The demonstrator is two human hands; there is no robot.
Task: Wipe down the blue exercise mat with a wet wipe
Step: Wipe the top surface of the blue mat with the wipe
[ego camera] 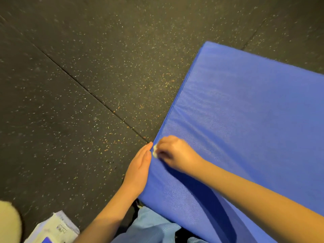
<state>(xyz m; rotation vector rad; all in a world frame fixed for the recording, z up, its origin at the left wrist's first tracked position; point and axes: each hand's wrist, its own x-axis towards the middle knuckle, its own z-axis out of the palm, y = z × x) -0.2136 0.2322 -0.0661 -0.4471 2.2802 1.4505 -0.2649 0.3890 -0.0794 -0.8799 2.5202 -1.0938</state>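
Note:
The blue exercise mat [245, 111] lies on the dark floor and fills the right half of the view, its near corner over my lap. My right hand [175, 153] is curled on a small bunched white wet wipe [155, 151] and presses it onto the mat close to the left edge. My left hand [140, 169] lies flat with straight fingers against the mat's left side edge, right beside the wipe. Most of the wipe is hidden under my right fingers.
Black speckled rubber floor tiles [78, 85] with a seam running diagonally cover the left and top. A white wipes packet [54, 230] lies at the bottom left, next to a pale rounded object [8, 223]. Light blue trousers [150, 227] show at the bottom.

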